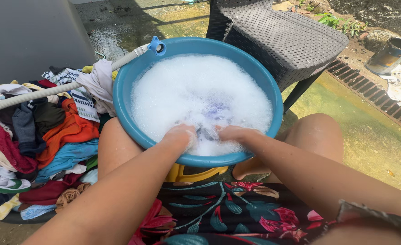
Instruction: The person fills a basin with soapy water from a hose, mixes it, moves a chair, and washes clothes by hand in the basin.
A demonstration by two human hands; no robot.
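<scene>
A small dark, wet piece of cloth (207,133) is gripped between the left hand (178,136) and the right hand (232,133), fingers curled closed on it (partly hidden by suds), at the near edge of the round blue plastic basin (123,97) filled with white foam (200,90).

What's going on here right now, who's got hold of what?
A seated person has both hands in a blue basin full of soapy foam. The left hand and right hand meet on a wet bluish garment near the basin's front edge. A white hose reaches the rim, and a pile of clothes lies to the person's left.
</scene>
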